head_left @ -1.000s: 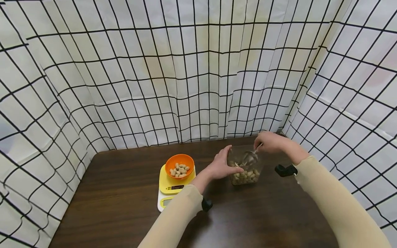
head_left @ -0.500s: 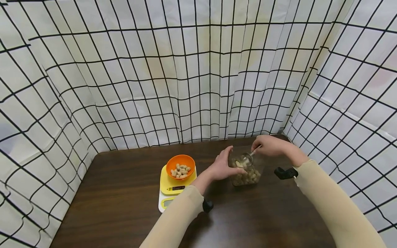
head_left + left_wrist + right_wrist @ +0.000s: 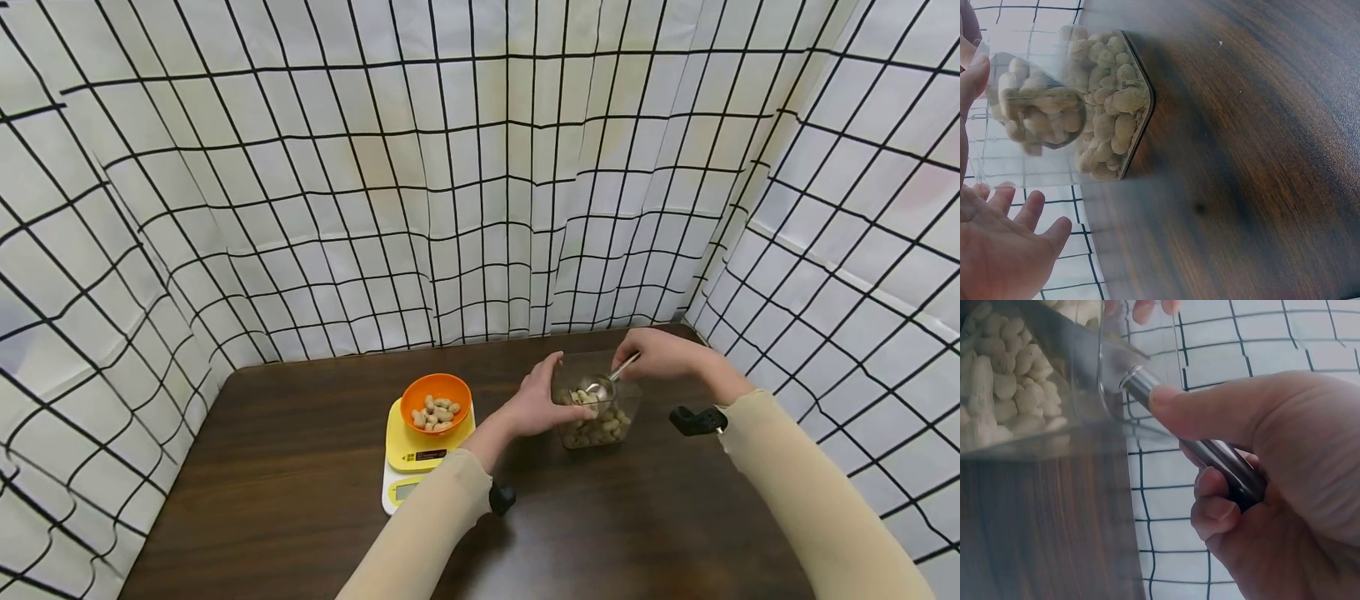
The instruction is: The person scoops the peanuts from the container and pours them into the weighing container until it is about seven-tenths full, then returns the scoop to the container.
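Scoop [image 3: 604, 384]: head inside clear container [image 3: 587, 364], carrying peanuts [image 3: 1041, 119]. Long axis slanted — handle rising rightward to right hand [image 3: 654, 351], nearer one, grip wrapped round it. Left hand [image 3: 536, 402]: grip spanning container, thumb on near side, fingers far side. Orange bowl [image 3: 427, 385] on scale [image 3: 397, 454] — leftward, beyond left hand.

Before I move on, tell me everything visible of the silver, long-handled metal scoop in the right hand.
The silver, metal-looking scoop has a rounded bowl, a bright collar and a straight, shiny cylindrical handle. The person's right hand grips the handle, thumb along it. The scoop slants down into the clear, plastic-looking box, its bowl inside and holding tan unshelled peanuts. Whether the bowl touches the walls or the peanuts beneath is unclear.
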A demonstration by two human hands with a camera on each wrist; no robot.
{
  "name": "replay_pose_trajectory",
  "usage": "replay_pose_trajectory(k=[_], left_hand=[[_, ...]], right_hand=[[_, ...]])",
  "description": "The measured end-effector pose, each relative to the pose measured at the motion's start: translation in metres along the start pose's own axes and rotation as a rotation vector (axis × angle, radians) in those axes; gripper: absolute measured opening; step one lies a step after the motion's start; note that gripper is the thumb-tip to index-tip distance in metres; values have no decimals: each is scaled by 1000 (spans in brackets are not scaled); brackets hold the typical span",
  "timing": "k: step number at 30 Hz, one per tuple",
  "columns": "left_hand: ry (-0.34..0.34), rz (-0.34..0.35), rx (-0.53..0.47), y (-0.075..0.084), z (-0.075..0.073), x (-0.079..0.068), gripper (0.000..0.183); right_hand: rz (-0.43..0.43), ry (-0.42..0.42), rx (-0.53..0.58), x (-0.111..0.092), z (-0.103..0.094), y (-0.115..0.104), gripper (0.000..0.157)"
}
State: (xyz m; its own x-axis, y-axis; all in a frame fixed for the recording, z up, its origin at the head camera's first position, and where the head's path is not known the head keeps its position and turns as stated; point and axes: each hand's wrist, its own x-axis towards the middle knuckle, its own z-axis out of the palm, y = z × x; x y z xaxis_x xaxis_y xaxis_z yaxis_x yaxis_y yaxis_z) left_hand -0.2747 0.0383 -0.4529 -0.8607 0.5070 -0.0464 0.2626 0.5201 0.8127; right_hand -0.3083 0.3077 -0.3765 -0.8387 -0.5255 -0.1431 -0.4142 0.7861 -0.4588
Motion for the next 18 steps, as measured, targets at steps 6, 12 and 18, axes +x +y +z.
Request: replay_pose_trajectory(k=[6,12,18], left_hand=[[-2,-2,-5,-1,1,1,107],[11,2,-5,-1,1,1,108],[30,0,-13,0,3,2,109]], right_hand=[[13,28,75,-11,-5,11,13],[24,64,107,-17,-7,17,14],[5,81,144,-18,-6,22,16]])
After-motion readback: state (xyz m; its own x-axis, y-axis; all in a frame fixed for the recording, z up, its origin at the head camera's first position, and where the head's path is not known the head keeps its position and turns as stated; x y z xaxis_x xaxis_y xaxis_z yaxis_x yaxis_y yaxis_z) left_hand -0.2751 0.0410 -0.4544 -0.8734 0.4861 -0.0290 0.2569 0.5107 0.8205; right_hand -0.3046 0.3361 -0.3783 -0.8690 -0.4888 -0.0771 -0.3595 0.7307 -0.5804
